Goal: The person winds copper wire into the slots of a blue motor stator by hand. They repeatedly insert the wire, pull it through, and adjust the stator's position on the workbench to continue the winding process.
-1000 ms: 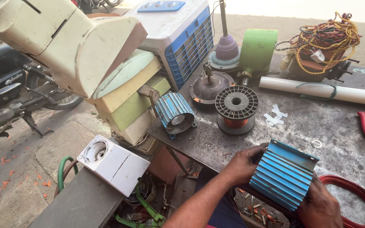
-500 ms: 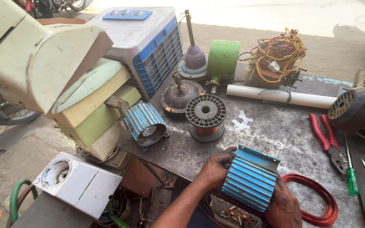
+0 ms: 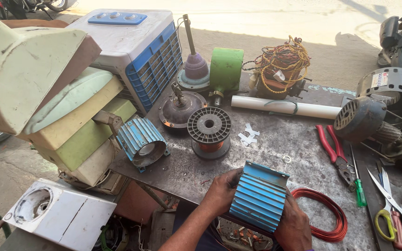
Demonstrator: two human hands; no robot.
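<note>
A blue ribbed metal motor housing (image 3: pixel 260 196) is held at the near edge of the grey metal workbench (image 3: pixel 266 148). My left hand (image 3: pixel 222 191) grips its left side and my right hand (image 3: pixel 295 223) holds its right side from below. A second blue ribbed housing (image 3: pixel 141 142) lies on its side at the bench's left edge. Just beyond my hands stands a black plastic spool of copper wire (image 3: pixel 209 131), and a coil of red wire (image 3: pixel 324 216) lies right of my right hand.
A white pipe (image 3: pixel 284 107), red pliers (image 3: pixel 333 148), a green screwdriver (image 3: pixel 357 179) and yellow-handled scissors (image 3: pixel 387 207) lie on the bench. A tangled yellow wire bundle (image 3: pixel 280 62), a green cylinder (image 3: pixel 225 69) and a grey motor (image 3: pixel 366 118) stand behind. Stacked appliance casings (image 3: pixel 47 93) crowd the left.
The view has swung to the right, bringing the tools and grey motor into sight. Both hands keep their hold on the blue housing, now slightly more upright.
</note>
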